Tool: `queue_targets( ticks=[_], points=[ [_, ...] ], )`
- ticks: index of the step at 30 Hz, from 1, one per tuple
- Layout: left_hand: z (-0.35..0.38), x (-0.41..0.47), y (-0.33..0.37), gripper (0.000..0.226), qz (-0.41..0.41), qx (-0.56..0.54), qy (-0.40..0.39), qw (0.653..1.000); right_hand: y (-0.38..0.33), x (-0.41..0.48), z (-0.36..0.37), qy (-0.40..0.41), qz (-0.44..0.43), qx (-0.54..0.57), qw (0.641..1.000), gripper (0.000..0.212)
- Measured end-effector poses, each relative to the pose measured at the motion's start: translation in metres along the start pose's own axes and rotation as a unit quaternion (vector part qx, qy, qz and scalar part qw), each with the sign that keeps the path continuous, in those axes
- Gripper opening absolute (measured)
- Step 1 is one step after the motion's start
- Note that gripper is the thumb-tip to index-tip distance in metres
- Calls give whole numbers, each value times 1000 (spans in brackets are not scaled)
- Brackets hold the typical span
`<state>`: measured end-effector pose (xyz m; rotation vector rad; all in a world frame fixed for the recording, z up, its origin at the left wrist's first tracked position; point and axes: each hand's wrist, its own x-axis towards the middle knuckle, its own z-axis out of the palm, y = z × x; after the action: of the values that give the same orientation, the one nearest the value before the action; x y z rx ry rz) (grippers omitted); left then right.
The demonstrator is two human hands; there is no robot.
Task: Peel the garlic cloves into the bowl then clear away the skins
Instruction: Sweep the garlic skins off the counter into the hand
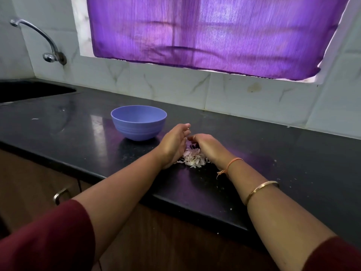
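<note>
The fingers [184,128] of the left hand [173,145] are held nearly straight and released, and the edge of this hand is set on the bench [273,145] like a wall beside the pile of garlic skins [193,158]. The right hand [207,145] is bent down over the same pile; whether skins are grasped under it cannot be told. The blue bowl [138,126] is found just behind the left hand, its bottom hidden. The clearing step is judged to be in hand. Next, the pile must be pressed between both palms and lifted without flakes being dropped.
</note>
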<state>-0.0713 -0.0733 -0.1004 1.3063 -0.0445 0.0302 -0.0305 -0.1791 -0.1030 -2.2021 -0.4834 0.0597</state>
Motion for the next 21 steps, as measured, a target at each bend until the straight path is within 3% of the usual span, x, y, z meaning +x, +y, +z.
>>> queue_targets(
  ticks=[3,6,9,14,18,21],
  points=[
    [4,-4,3,49,1,-36,-23,999,-5,-2,0,-22,-2,89,996,34],
    [-2,0,4,42,57,-3,58,997,-7,-4,-11,36,-1,217,975,31],
    [-14,7,4,39,80,4,123,989,2,-3,-21,79,-9,144,986,28],
    [-16,8,4,42,44,48,130,989,1,-3,-11,-31,-50,-94,994,38],
    [-16,8,3,38,22,36,139,989,-7,-9,-1,-79,-77,-35,993,38],
    [-17,7,3,34,13,17,152,988,-11,-18,0,-13,-98,102,990,29]
  ],
)
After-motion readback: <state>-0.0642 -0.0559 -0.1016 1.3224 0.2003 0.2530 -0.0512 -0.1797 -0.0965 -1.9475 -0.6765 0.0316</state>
